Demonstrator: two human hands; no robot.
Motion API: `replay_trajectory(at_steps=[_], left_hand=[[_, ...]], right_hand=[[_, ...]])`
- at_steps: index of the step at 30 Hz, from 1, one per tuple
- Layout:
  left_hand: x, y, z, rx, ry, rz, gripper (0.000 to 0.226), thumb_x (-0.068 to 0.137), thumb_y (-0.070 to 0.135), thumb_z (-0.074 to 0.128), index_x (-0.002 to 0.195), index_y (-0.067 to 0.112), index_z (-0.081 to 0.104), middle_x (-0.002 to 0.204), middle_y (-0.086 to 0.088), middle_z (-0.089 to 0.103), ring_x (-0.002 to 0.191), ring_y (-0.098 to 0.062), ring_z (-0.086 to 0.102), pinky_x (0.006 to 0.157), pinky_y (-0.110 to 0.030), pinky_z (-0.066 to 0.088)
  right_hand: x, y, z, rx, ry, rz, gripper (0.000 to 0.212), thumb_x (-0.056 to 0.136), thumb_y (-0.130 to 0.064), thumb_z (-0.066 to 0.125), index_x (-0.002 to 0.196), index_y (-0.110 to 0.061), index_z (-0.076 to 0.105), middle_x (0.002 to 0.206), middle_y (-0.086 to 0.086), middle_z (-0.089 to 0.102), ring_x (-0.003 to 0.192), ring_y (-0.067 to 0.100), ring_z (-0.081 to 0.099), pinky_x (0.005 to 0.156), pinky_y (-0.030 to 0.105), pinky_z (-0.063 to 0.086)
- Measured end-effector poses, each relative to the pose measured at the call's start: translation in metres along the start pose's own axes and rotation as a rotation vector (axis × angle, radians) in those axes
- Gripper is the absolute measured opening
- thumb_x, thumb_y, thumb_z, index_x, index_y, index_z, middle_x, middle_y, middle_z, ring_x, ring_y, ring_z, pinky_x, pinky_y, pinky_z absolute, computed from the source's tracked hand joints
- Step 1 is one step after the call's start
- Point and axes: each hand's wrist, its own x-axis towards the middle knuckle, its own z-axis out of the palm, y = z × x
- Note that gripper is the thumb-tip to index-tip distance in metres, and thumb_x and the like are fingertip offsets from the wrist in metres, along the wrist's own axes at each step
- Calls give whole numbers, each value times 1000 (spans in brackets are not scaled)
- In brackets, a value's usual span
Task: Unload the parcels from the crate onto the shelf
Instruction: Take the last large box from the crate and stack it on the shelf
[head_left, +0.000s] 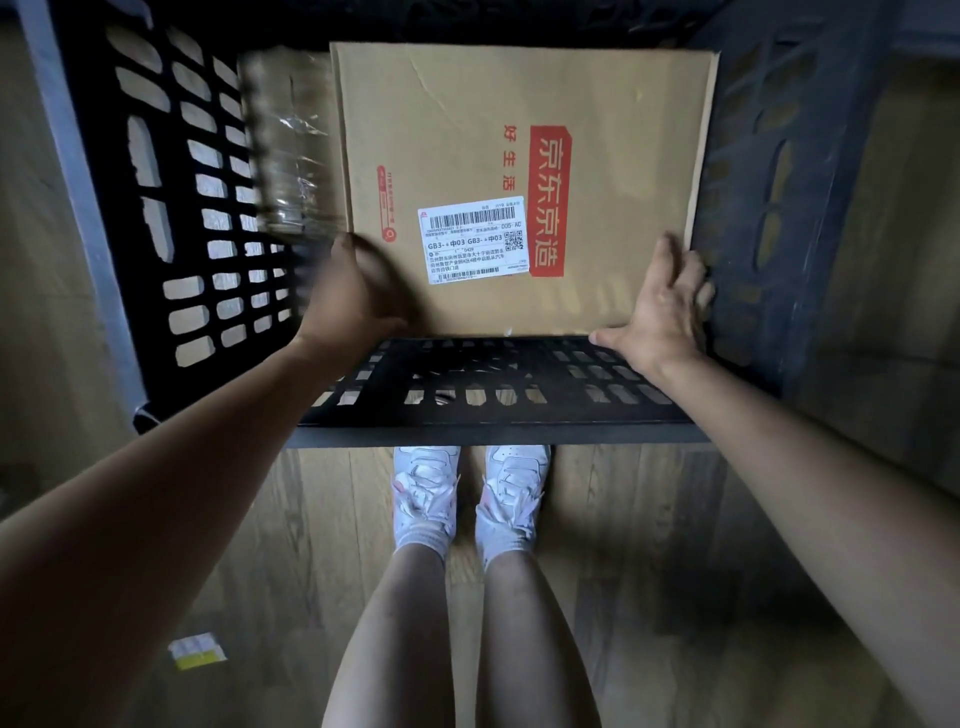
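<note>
A flat brown cardboard parcel (519, 171) lies on the bottom of the black lattice crate (498, 384), filling most of the floor of it. A white shipping label (471, 240) and a red printed block sit on its upper face. Its right edge runs close along the crate's right wall, and its near edge lies just behind the near wall, so there is little room there. On the left a wider gap stays open between the parcel and the left wall, and a clear plastic wrapping (291, 150) lies in it, blurred and hard to make out.

The left hand (353, 291) is on the parcel's near left corner, fingers curled; it is blurred, so whether it grips the edge cannot be told. The right hand (660, 306) is spread wide at the near right corner, thumb along the near wall's rim, fingers down between parcel and wall with their tips hidden.

Below the crate, white shoes (467, 493) stand on a wooden floor (649, 597). No shelf shows.
</note>
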Motion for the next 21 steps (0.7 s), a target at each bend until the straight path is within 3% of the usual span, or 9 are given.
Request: replay_trajectory(at_steps=[4,10,15,21], left_hand=[[0,-8,3,23,4,-4,110,75,10,76,149,8,-6,148,-26,25,136,-38,28,112,-36,23],[0,-17,-2,8,1,28,104,77,9,70,149,11,-5,148,-26,27,136,-38,28,109,-34,23],[10,-14,-1,-46,10,-19,106,77,8,72,149,8,-5,150,-25,26,138,-36,28,111,-31,22],[14,-14,2,-96,2,-54,107,75,6,72,149,11,-4,142,-26,38,129,-37,40,103,-30,32]], right_hand=[[1,-4,6,60,18,5,120,58,-20,87,147,-21,5,151,17,5,134,36,11,103,49,31],[-1,-2,7,100,48,12,116,63,-15,84,148,-14,3,151,18,9,136,36,13,108,46,26],[3,-1,3,52,26,89,115,66,-21,82,147,-10,2,146,19,20,133,33,22,103,49,32],[9,-5,9,211,24,126,120,64,-13,83,148,-13,-3,153,17,9,137,33,25,109,40,27]])
